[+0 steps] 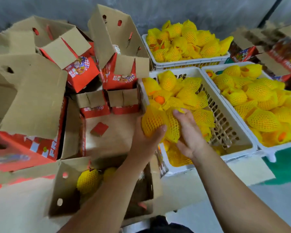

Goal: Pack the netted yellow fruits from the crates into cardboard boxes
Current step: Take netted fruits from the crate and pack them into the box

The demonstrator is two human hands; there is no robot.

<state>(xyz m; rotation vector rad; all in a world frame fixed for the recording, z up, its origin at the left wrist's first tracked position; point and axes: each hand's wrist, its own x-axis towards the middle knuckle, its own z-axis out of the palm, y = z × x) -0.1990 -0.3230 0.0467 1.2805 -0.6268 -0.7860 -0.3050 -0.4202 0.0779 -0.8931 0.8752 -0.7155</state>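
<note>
Yellow netted fruit, left: the left hand (145, 140) cups one netted fruit (152, 122) from below, thumb curled over its near side, at the near left corner of the middle crate.
Yellow netted fruit, right: the right hand (189, 132) grips a second netted fruit (173, 126), fingers curled round it; the two held fruits touch each other between the hands.
Middle crate: a white plastic crate (230, 106) lies under and beyond both hands, partly filled with loose netted fruits (183, 93); its slatted right wall is bare just right of the right hand.
Right crate: a second white crate (274, 148) stands touching the middle one, well to the right of the right hand, heaped with netted fruits.
Far crate: a third white crate (188, 62) sits beyond the hands, also full.
Open cardboard box: below the left forearm, nearer the person than the hands, an open brown box (65, 190) holds at least two netted fruits (88, 180).
Empty boxes: red-printed cardboard boxes (84, 71) with raised flaps are piled left of and beyond the left hand.
Floor: grey, with a green patch (286, 167) near the right crate.
</note>
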